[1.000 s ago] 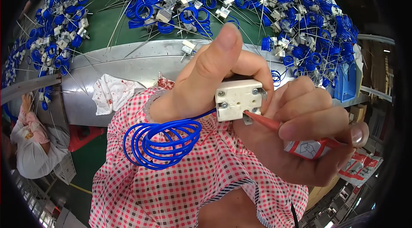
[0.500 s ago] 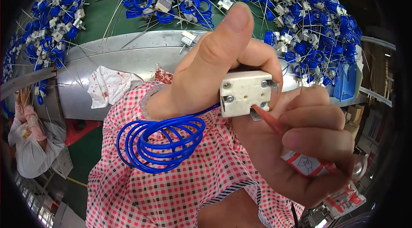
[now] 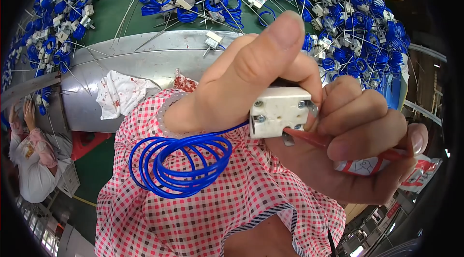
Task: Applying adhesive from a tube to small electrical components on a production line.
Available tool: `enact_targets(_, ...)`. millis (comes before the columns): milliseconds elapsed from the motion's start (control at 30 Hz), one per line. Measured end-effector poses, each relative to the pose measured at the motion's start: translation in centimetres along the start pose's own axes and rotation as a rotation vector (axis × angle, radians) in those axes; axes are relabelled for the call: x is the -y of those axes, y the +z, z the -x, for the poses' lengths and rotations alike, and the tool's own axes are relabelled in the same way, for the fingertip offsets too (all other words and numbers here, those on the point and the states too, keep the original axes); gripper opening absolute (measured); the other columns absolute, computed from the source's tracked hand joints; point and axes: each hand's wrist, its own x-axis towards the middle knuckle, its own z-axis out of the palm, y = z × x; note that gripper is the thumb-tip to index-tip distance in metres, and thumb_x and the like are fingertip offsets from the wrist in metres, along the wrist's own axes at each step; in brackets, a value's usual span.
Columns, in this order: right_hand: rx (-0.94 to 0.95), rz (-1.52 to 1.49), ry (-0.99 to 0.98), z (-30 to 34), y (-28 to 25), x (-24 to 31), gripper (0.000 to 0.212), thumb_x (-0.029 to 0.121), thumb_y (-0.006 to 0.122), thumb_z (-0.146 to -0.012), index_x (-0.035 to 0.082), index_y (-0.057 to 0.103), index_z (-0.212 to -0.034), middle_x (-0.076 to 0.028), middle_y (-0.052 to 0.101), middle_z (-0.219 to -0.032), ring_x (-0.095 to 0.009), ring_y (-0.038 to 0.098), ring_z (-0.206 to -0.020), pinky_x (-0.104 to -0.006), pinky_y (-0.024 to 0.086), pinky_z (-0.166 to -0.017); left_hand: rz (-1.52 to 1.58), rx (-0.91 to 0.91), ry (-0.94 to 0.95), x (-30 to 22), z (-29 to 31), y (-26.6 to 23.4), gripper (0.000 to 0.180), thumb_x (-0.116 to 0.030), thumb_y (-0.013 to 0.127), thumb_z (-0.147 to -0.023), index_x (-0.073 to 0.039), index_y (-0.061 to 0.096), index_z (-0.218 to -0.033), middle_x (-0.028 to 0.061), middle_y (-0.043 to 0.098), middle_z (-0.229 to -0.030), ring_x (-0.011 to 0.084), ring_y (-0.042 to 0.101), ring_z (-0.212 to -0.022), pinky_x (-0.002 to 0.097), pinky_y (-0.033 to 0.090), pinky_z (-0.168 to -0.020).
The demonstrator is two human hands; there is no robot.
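Observation:
My left hand (image 3: 256, 66) is closed round a capillary thermostat, its thumb raised along the near side. The thermostat's white block (image 3: 276, 116) faces me, with screws at its corners and metal terminals at its edge. From its left side runs a blue coiled tube (image 3: 162, 167), hanging over my checked sleeve and clothing. My right hand (image 3: 369, 131) is curled around a red and white squeeze tube (image 3: 362, 166). Its red tapered nozzle (image 3: 309, 138) points left, the tip at the block's lower edge near a screw; whether it touches is hard to see.
Piles of similar thermostats with blue coils (image 3: 212, 0) and thin metal rods lie on the green surface beyond. A red-stained white cloth (image 3: 123, 93) rests on the metal ledge (image 3: 77, 83). At far left another person's hands (image 3: 30, 114) show above a red stool (image 3: 89, 144).
My right hand has turned, bringing the squeeze tube and its nozzle closer to level and shifting the tube's body right. My left hand and the thermostat have moved slightly right and down.

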Motion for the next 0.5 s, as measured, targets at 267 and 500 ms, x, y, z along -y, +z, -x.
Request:
enact_targets(267, 0.200, -0.058, 0.142, -1.1, -1.3, -0.1, 0.030, 0.025, 0.032, -0.087, 0.000, 0.043, -0.099, -0.003, 0.041, -0.052, -0.010, 0.029, -0.041, -0.0218, 0.024, -0.036, 0.020, 0.049, 0.056, 0.2, 0.1, -1.0, 0.076, -0.061, 0.017, -0.084, 0.000, 0.055, -0.059, 0.0070, 0.054, -0.055, 0.0126, 0.049, -0.051, 0.0230, 0.038, -0.048)
enact_targets(500, -0.085, -0.084, 0.070, -0.6, 0.3, -1.8, 0.030, 0.025, 0.030, -0.088, 0.000, 0.042, -0.100, -0.004, 0.041, -0.053, -0.011, 0.030, -0.041, -0.0220, 0.026, -0.038, 0.095, 0.115, 0.010, 0.3, -0.7, -2.0, 0.074, -0.060, 0.020, -0.084, 0.000, 0.057, -0.061, 0.0058, 0.054, -0.059, 0.0114, 0.048, -0.058, 0.0222, 0.036, -0.056)
